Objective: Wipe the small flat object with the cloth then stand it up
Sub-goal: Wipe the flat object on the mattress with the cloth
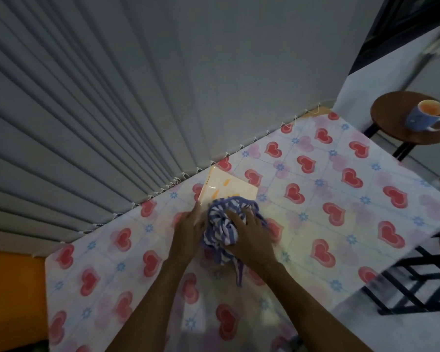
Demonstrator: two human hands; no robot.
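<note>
A small flat white object point(228, 185) with orange marks lies on the heart-patterned tablecloth point(341, 194) near the wall. Its near part is hidden under a bunched blue-and-white striped cloth point(222, 224). My right hand point(249, 237) presses down on top of that cloth, fingers spread over it. My left hand point(188, 229) rests at the object's near left corner and seems to steady its edge, beside the cloth.
Grey vertical blinds point(87, 123) hang along the table's far edge. A round brown stool point(391, 123) at the right carries a blue mug point(427, 118). A dark metal frame point(417, 288) stands off the table's right side. An orange surface point(13, 295) shows at the left.
</note>
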